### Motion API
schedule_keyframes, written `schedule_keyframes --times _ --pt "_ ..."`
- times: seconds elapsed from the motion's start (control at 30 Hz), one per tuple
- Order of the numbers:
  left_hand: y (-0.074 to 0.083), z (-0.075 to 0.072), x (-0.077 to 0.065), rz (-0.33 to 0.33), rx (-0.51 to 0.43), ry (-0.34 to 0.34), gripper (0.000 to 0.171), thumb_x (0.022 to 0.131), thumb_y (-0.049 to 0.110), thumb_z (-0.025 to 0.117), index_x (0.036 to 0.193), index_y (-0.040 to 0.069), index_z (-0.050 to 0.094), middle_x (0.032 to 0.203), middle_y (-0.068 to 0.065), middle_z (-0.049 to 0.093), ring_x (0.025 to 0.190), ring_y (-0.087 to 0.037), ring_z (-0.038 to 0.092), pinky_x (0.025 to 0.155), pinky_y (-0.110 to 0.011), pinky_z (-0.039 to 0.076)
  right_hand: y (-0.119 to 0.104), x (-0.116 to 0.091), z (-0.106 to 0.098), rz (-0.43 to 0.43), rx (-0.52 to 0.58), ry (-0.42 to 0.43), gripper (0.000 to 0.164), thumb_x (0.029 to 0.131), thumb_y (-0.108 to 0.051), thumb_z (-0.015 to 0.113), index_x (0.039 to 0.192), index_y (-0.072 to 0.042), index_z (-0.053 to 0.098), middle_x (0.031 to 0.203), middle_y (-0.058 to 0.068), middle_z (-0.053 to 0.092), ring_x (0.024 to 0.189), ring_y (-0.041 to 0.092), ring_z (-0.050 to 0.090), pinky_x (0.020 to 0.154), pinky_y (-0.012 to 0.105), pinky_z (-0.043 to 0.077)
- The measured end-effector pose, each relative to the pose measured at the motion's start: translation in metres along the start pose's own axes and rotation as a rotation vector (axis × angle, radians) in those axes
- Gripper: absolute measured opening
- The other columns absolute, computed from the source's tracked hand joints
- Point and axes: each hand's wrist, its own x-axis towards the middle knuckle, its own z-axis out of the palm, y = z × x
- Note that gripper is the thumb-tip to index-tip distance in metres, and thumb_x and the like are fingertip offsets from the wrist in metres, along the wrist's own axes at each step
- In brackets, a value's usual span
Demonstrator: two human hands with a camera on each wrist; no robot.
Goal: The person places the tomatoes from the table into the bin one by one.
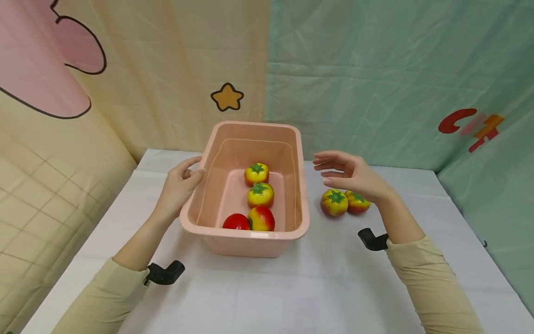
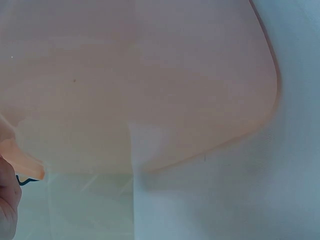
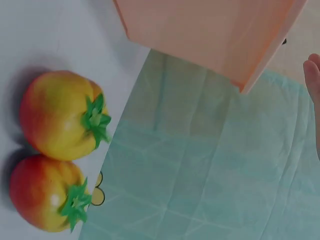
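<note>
A pink plastic basin [image 1: 246, 235] stands on the white table. My left hand [image 1: 180, 184] grips its left rim; in the left wrist view, part of that hand [image 2: 7, 202] shows by the rim [image 2: 22, 162]. Inside the basin lie several red-and-yellow toy tomatoes, among them a yellow one [image 1: 260, 196] and a red one [image 1: 236, 221]. Right of the basin, my right hand [image 1: 348, 174] hovers with loosely bent fingers and holds nothing. Just below it, two tomatoes with green leaf tops, one nearer the basin [image 1: 333, 204] and one behind it [image 1: 357, 204], sit side by side on the table.
White cloth covers the table [image 1: 267, 292]. Behind it hangs a curtain [image 1: 354, 83], beige on the left and green on the right, with a printed star [image 1: 227, 97]. Each wrist carries a black camera mount, such as the left one [image 1: 164, 272].
</note>
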Motion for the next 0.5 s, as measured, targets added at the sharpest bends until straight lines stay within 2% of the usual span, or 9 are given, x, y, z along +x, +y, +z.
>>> schedule_keyframes --times 0.17,0.5 --pt "-0.001 -0.001 0.000 0.006 0.012 -0.003 0.052 0.094 0.024 0.053 0.141 0.005 0.040 0.077 -0.006 0.057 0.063 -0.010 0.059 0.057 -0.023 0.052 0.011 -0.020 -0.014 0.054 -0.057 0.063 0.046 0.088 -0.004 0.062 0.132 -0.006 0.048 0.123 0.002 0.054 0.111 0.013 0.054 0.086 0.025 0.049" --pt "-0.004 -0.001 0.002 0.015 0.022 -0.007 0.051 0.094 0.024 0.053 0.140 0.005 0.041 0.078 -0.008 0.058 0.064 -0.012 0.061 0.058 -0.024 0.053 0.044 -0.060 -0.033 0.162 -0.141 0.151 0.048 0.090 -0.009 0.061 0.135 -0.004 0.045 0.123 -0.002 0.053 0.113 0.010 0.052 0.090 0.014 0.042"
